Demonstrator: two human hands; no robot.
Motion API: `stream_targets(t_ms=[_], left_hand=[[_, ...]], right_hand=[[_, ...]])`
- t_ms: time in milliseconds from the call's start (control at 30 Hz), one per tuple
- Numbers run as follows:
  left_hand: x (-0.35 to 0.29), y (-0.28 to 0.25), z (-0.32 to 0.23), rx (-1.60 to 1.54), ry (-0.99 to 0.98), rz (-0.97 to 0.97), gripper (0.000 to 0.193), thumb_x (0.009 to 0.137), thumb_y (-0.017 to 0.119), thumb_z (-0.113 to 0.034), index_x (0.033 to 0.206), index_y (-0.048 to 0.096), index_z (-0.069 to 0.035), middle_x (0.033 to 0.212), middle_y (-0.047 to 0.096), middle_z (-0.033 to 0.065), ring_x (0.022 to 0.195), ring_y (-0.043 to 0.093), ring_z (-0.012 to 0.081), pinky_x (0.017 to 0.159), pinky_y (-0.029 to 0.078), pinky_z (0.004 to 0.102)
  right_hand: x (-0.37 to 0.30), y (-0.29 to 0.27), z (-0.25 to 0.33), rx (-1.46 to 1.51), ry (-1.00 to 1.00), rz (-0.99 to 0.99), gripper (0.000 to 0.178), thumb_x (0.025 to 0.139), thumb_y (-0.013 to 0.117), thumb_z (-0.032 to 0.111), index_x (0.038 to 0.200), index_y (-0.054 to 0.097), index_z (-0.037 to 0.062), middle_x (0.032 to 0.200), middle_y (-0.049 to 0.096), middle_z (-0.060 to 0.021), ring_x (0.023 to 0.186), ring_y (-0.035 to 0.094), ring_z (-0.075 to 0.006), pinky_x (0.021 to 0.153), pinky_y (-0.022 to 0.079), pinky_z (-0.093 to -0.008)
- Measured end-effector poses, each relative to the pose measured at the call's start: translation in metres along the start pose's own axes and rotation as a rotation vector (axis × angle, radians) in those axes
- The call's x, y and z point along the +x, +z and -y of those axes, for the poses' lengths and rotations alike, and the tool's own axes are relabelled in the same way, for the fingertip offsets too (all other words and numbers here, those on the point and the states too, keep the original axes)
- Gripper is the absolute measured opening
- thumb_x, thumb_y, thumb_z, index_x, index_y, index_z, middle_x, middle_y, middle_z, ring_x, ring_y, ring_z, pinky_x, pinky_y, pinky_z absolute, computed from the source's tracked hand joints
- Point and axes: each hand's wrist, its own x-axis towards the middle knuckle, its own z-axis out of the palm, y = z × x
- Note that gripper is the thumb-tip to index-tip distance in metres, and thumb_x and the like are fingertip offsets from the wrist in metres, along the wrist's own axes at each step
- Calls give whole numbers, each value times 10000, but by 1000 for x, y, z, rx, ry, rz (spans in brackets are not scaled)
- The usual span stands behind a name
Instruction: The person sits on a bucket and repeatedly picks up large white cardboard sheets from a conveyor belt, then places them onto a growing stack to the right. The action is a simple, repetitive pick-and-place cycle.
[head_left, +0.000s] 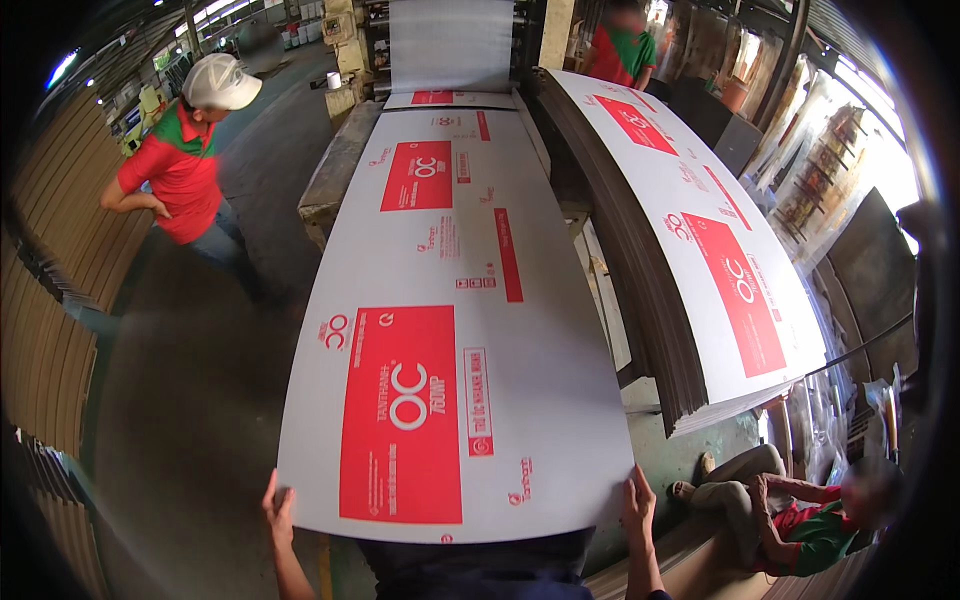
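A long white printed cardboard sheet [560, 390] with red blocks stretches from the press in front of me toward my body. My left hand [280, 503] grips its near left corner, thumb against the top of the edge and fingers along the side. At the near right corner my right hand [638, 500] holds the opposite edge in much the same way. The sheet's far end lies by the rollers, close to another printed sheet [490, 100]. What supports the sheet from below is mostly hidden.
To the right stands a tall stack of printed sheets [690, 190]. Rollers [450, 45] of the press are ahead. One person [190, 165] stands left, another [620, 45] at the far right, and a third [800, 520] sits low at right. Brown cardboard stacks [45, 330] line the left.
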Motion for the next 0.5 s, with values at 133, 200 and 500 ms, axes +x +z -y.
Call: stream_targets(t_ms=[133, 200, 500], left_hand=[[90, 39, 14, -58, -14, 25, 537, 883, 616, -51, 1386, 432, -15, 1321, 515, 112, 1197, 489, 205, 1019, 382, 323], [126, 58, 18, -75, -19, 45, 538, 883, 623, -56, 1386, 435, -18, 1319, 518, 107, 1196, 491, 200, 1015, 386, 319], [211, 94, 30, -77, -21, 91, 547, 889, 599, -51, 1403, 413, -29, 1356, 499, 106, 1209, 490, 192, 1019, 379, 310]], right_hand=[[82, 45, 8, -87, 36, 21, 432, 945, 503, 157, 1337, 475, -23, 732, 544, -13, 657, 458, -69, 570, 382, -244], [116, 60, 9, -143, 30, 22, 430, 946, 502, 172, 1331, 483, -19, 698, 517, -15, 638, 443, -73, 561, 378, -250], [190, 117, 1, -125, 24, -41, 417, 951, 507, 212, 1314, 519, 7, 636, 507, -3, 552, 413, -66, 483, 360, -270]])
